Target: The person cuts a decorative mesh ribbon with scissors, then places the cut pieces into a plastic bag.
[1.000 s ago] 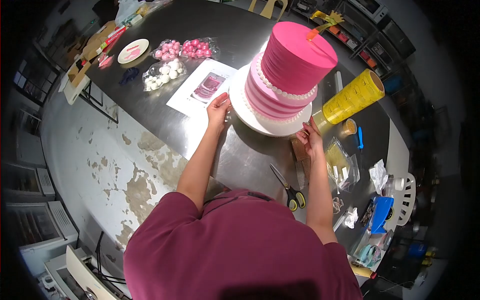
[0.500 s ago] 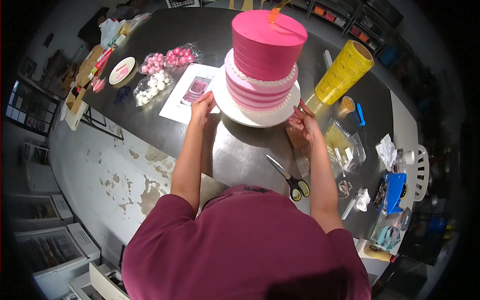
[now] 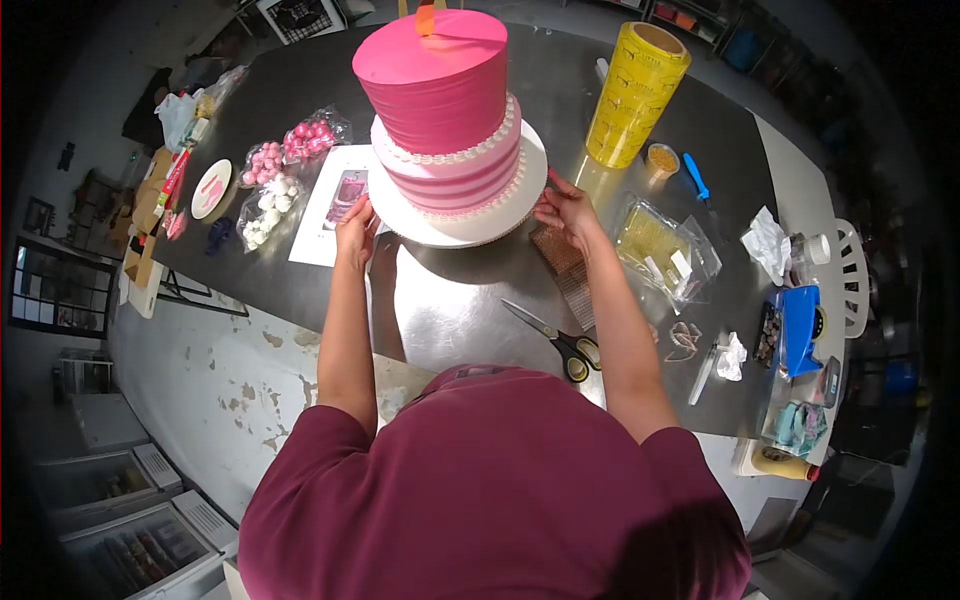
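Observation:
A two-tier pink cake with white piped borders and an orange topper stands on a round white board. My left hand grips the board's left edge, fingers partly under it. At the right edge, my right hand holds the board with fingers bent around the rim. A printed sheet with a cake picture lies beside my left hand, partly behind the board. Near my right forearm are a textured copper-coloured sheet and black-handled scissors.
On the metal table are bags of pink balls and white balls, a plate, a yellow film roll, a small tub, a blue-handled tool, clear packets and a blue dispenser.
The view has shifted, so most things on the table appear further left. The cake shows slightly turned and tilted differently in view, with both hands still on its board.

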